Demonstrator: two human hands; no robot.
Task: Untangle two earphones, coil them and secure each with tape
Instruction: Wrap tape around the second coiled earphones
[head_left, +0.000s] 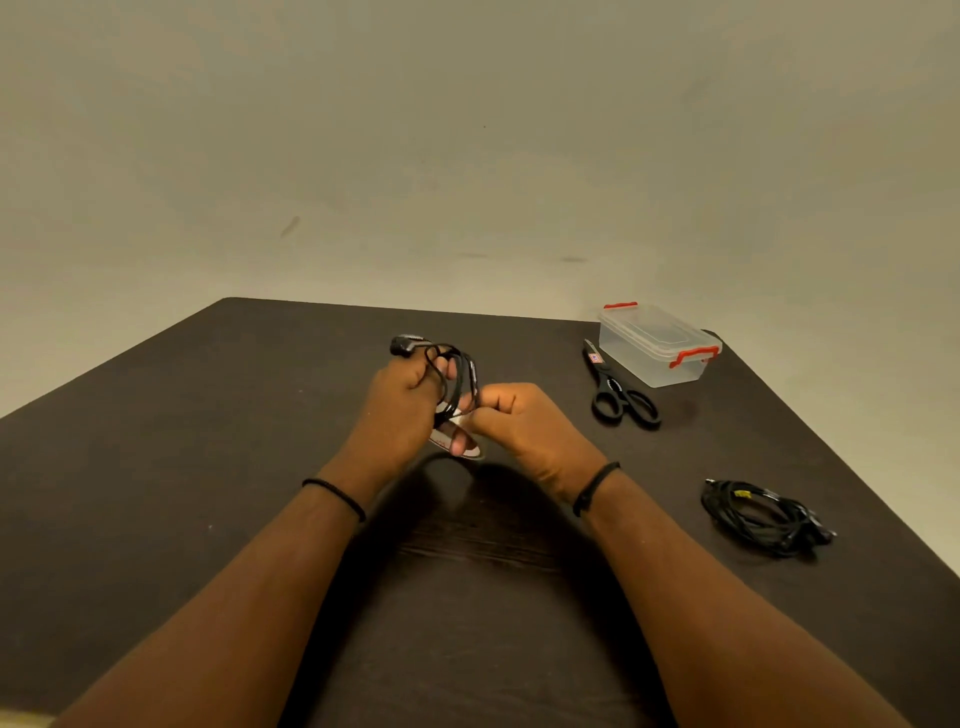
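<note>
Both hands meet above the middle of the dark table (208, 467). The left hand (402, 402) has its fingers curled through a coil of black earphone cable (457, 376), the loops wound around its fingers and one end sticking out at about 11 o'clock above the knuckles. A roll of clear tape (457, 441) sits under that hand, caught on its lower fingers at roughly 5 o'clock from the coil. The right hand (519, 421) is closed, fingertips pinched against the coil's lower edge where it meets the tape; whether it pinches tape or cable cannot be told. A thin black band (337, 496) circles each wrist.

At 2 o'clock from the hands, near the far right corner, stands a clear plastic box (654, 345) with its lid on and red clips at both ends; its contents cannot be made out. Black-handled scissors (615, 389) lie just beside it, at its 8 o'clock, blades pointing away. At 4 o'clock from the hands, well apart, a second earphone (763, 517) lies coiled on the table, with a small yellow patch on its loops.
</note>
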